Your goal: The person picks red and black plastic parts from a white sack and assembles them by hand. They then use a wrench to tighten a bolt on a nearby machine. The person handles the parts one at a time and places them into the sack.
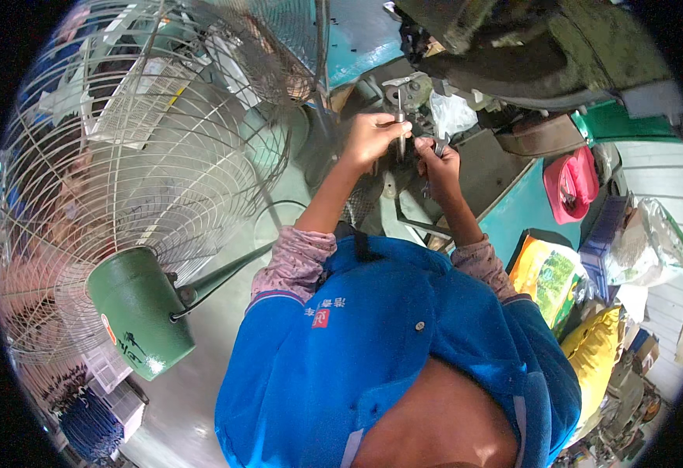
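Teal bench top (515,204), right: flat, partly covered by 1 grey plate (486,168); 1 pink bin (570,186) at its right edge, contact unclear.
Blue surface (365,39), top: flat, few small dark bits on it.
Floor (193,417), lower left: grey, smooth; 1 white crate (128,407) and 1 dark blue bundle (92,430) there, bases hard to see.

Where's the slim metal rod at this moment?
In the head view, the slim metal rod is above centre, pinched in the fingers of the left hand, just left of the right hand.
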Action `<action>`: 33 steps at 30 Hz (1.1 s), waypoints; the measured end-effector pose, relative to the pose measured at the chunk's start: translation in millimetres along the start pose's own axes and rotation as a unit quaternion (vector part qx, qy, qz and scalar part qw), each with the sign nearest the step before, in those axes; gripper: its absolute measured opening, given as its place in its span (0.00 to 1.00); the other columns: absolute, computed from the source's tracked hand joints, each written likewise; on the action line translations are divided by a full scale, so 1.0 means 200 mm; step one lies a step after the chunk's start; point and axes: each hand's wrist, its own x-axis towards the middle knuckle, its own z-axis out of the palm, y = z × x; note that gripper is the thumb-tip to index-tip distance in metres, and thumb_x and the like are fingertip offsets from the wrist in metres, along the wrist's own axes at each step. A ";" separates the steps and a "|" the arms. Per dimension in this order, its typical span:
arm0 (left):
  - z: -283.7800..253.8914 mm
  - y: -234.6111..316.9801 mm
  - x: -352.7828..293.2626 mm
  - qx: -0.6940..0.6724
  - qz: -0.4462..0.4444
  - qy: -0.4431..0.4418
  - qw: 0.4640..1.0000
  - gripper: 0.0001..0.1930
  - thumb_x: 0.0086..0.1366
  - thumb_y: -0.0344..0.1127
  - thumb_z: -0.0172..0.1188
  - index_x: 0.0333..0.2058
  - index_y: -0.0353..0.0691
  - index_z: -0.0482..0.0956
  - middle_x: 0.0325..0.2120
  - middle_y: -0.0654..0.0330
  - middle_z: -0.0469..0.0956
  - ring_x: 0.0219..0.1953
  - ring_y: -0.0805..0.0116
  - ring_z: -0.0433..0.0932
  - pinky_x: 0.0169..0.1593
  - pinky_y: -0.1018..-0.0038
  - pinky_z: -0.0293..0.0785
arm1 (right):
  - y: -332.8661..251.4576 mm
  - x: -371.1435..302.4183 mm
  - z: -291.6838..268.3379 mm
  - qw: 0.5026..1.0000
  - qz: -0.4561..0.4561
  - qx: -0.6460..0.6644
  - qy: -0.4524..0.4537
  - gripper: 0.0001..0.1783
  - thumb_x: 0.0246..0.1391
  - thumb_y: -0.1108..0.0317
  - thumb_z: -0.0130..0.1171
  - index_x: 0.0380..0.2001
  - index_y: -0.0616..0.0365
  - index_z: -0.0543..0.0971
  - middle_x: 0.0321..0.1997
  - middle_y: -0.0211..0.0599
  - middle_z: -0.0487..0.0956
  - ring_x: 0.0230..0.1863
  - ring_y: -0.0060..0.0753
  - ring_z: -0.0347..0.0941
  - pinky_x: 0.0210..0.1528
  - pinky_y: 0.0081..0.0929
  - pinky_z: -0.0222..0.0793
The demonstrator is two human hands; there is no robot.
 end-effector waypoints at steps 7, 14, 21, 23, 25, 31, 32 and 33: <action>0.15 0.02 -0.05 -0.021 -0.110 0.002 0.994 0.11 0.51 0.37 0.64 0.24 0.34 0.79 0.15 0.68 0.72 0.13 0.84 0.60 0.15 0.83 0.51 | 0.00 -0.06 0.00 0.974 -0.083 -0.194 0.083 0.17 0.42 0.63 0.64 0.33 0.63 0.75 0.28 0.31 0.78 0.28 0.18 0.71 0.34 0.19 0.67; 0.22 -0.04 -0.04 -0.026 -0.170 0.060 0.983 0.16 0.51 0.42 0.63 0.32 0.34 0.76 0.24 0.65 0.76 0.21 0.80 0.68 0.24 0.83 0.61 | -0.01 0.01 -0.07 0.987 0.037 -0.136 0.076 0.16 0.42 0.62 0.62 0.29 0.64 0.76 0.20 0.33 0.75 0.19 0.21 0.68 0.23 0.21 0.64; -0.05 -0.10 -0.13 -0.308 -0.293 0.048 0.904 0.14 0.51 0.36 0.57 0.35 0.37 0.68 0.26 0.54 0.70 0.24 0.68 0.66 0.28 0.71 0.65 | -0.04 0.35 -0.08 0.969 0.167 0.008 0.179 0.08 0.46 0.67 0.59 0.19 0.59 0.74 0.12 0.26 0.68 0.09 0.17 0.56 0.09 0.17 0.48; -0.10 -0.13 -0.17 -0.385 -0.294 0.040 0.874 0.14 0.53 0.35 0.54 0.37 0.33 0.68 0.28 0.54 0.71 0.27 0.68 0.68 0.31 0.73 0.66 | 0.01 0.45 -0.12 0.966 0.179 -0.033 0.185 0.11 0.45 0.66 0.60 0.16 0.58 0.73 0.11 0.27 0.69 0.08 0.18 0.56 0.09 0.19 0.48; -0.14 -0.14 -0.19 -0.442 -0.304 0.051 0.842 0.16 0.52 0.26 0.52 0.41 0.31 0.65 0.31 0.51 0.69 0.29 0.64 0.69 0.36 0.71 0.68 | 0.06 0.53 -0.11 0.950 0.208 -0.139 0.186 0.12 0.44 0.67 0.61 0.14 0.58 0.72 0.11 0.29 0.69 0.08 0.19 0.57 0.09 0.21 0.49; -0.17 -0.08 -0.22 -0.466 -0.213 0.003 0.859 0.21 0.51 0.16 0.49 0.46 0.31 0.62 0.39 0.46 0.69 0.42 0.57 0.71 0.49 0.64 0.68 | 0.31 0.83 -0.22 0.943 0.144 -0.180 0.241 0.14 0.39 0.70 0.64 0.10 0.61 0.71 0.12 0.33 0.71 0.10 0.24 0.62 0.12 0.25 0.54; -0.14 -0.02 -0.22 -0.452 -0.204 0.004 0.869 0.22 0.51 0.16 0.48 0.47 0.32 0.60 0.40 0.45 0.68 0.43 0.56 0.71 0.50 0.64 0.68 | 0.36 0.88 -0.27 0.938 0.126 -0.201 0.254 0.13 0.39 0.70 0.64 0.11 0.62 0.71 0.12 0.33 0.71 0.10 0.24 0.63 0.12 0.25 0.55; -0.12 0.03 -0.22 -0.437 -0.195 0.004 0.878 0.23 0.50 0.15 0.48 0.47 0.33 0.59 0.41 0.44 0.67 0.45 0.55 0.70 0.51 0.63 0.67 | 0.40 0.92 -0.33 0.931 0.108 -0.223 0.268 0.13 0.39 0.70 0.64 0.11 0.63 0.72 0.13 0.33 0.71 0.10 0.24 0.63 0.12 0.25 0.55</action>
